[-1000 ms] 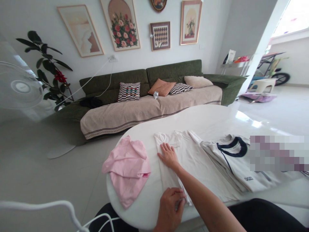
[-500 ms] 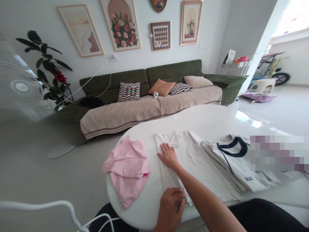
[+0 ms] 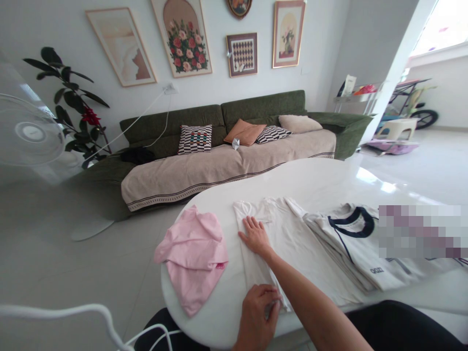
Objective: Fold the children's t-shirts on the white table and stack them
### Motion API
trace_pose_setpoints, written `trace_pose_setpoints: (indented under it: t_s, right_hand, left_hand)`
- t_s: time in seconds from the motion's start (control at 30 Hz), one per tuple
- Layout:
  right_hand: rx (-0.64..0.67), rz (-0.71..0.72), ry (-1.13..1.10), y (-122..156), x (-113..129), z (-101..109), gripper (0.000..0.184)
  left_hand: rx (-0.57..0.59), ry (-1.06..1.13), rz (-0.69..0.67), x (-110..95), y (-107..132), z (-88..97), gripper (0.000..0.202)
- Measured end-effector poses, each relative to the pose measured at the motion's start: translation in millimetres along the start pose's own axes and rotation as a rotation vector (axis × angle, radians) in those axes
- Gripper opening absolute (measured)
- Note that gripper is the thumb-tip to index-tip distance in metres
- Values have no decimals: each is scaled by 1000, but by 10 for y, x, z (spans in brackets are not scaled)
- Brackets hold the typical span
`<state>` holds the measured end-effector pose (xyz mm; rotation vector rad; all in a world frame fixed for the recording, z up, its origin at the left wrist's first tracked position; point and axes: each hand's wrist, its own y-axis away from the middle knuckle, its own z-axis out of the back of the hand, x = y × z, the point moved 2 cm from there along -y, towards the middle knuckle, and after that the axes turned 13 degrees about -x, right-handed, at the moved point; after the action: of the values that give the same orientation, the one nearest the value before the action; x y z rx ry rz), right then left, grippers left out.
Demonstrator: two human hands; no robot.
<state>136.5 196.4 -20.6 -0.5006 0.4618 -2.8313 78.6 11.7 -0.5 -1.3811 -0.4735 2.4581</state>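
A white T-shirt [image 3: 300, 248] lies partly folded on the white table, with one side turned inward. My right hand [image 3: 256, 237] rests flat on its folded part near the far end, fingers stretched out. At the near edge, my left hand [image 3: 258, 312] is closed with thumb and fingers pinching the shirt's hem. My right forearm crosses over the shirt and hides some of it. Left of it lies a crumpled pink garment [image 3: 197, 258], apart from both hands. To the right, a stack of light grey shirts with a navy collar [image 3: 353, 224] touches the white shirt's side.
The rounded table [image 3: 292, 178] has its edge close to my legs. Beyond it stands a green sofa [image 3: 263, 105] with a beige cover and cushions. A fan [image 3: 32, 131] is at the left, and a white cable [image 3: 91, 308] hangs at the lower left.
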Motion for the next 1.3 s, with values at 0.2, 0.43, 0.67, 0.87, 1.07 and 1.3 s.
trace_pose_setpoints:
  t_s: [0.2,0.43,0.67,0.87,1.07,1.3]
  right_hand:
    - [-15,3,-7,-5,-2,-4,62]
    - [-13,2,-11,1,-6,2,63]
    - [5,-8,-2,-5,6,14,62]
    - [-7,2,-19,1,5,17,62]
    - [-15,-4,-19,-1,-9,-12,62]
    - [-33,5,-10,-3,-8,-18,61]
  left_hand:
    - [-13,1,-8,12,1,-2,25]
    - [-6,4,3,-5,9,5,26]
    - [-2,2,10,-13,1,6,25]
    - [9,4,10,5,5,-3,26]
    - [16,-1,20,24,15,-7,26]
    - [14,6,28,9,17,-5,24]
